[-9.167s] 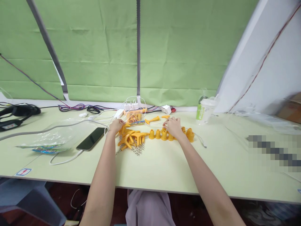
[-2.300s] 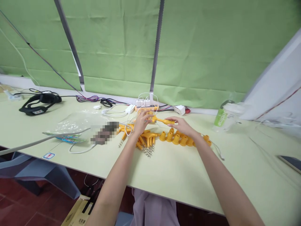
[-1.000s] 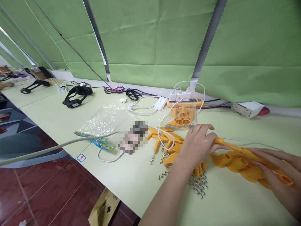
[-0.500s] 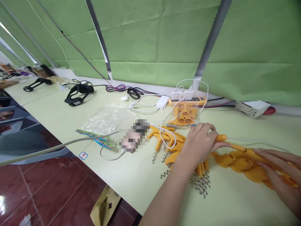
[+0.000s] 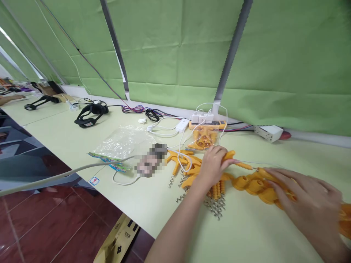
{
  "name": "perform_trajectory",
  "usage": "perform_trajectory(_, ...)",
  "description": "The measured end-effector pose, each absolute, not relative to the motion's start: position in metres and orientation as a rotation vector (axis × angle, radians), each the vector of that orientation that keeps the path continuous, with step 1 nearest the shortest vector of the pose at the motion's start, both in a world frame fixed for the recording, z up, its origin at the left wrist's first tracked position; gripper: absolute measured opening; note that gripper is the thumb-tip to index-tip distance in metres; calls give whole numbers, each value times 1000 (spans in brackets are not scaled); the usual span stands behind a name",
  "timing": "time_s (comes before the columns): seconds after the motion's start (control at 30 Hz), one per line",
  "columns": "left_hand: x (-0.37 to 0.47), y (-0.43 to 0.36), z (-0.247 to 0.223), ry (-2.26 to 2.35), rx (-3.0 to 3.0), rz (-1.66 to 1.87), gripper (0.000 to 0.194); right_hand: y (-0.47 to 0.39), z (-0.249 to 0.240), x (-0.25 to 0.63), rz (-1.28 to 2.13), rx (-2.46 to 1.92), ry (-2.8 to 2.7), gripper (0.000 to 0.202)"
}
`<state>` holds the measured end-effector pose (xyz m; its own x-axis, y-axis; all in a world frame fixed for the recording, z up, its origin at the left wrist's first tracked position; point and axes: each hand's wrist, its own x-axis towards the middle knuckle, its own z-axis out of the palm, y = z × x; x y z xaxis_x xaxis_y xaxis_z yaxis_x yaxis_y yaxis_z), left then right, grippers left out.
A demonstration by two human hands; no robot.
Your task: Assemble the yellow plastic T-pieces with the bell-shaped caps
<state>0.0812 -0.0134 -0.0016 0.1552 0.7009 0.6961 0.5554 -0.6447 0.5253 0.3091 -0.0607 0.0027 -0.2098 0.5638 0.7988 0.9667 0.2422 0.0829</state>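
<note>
My left hand (image 5: 215,162) is closed around the handle of an orange corkscrew piece (image 5: 243,165), whose shaft points right. Its metal tip reaches an orange hollow piece (image 5: 264,173), which my right hand (image 5: 304,193) grips with fingers wrapped over it. Below lies a row of orange cup-shaped pieces (image 5: 255,186), partly hidden by my right hand. Left of and under my left hand is a pile of orange corkscrew pieces (image 5: 192,170) with metal spirals pointing toward the table's front edge.
A clear bag of orange parts (image 5: 204,137) lies beside an orange power strip (image 5: 222,125). Farther left are a clear plastic bag (image 5: 123,140), cables and a black headset (image 5: 91,115). A white box (image 5: 268,133) sits near the wall.
The view has shifted, and both hands appear farther left. The held corkscrew piece and hollow piece are slightly apart now, with some metal spiral showing between them.
</note>
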Motion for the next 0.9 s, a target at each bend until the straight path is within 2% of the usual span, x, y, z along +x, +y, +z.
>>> perform_trajectory(0.17,77,-12,5,1336,2076,1446,30,-66,6,300,-680,-1294,-2023,29)
perform_trajectory(0.27,72,-10,7,1297,1918,1457,23,-69,6,294,-609,-1295,-2085,30)
perform_trajectory(0.37,67,-6,8,1170,1754,1547,16,-72,6,290,-572,-1321,-2123,30)
perform_trajectory(0.6,50,4,20,1084,1472,1757,18,-72,3,295,-443,-1457,-1954,37)
perform_trajectory(0.73,36,1,36,1143,1487,1548,19,-65,10,304,-267,-1459,-1811,40)
perform_trajectory(0.9,7,2,59,1151,1729,1188,22,-44,38,306,-47,-1497,-1810,29)
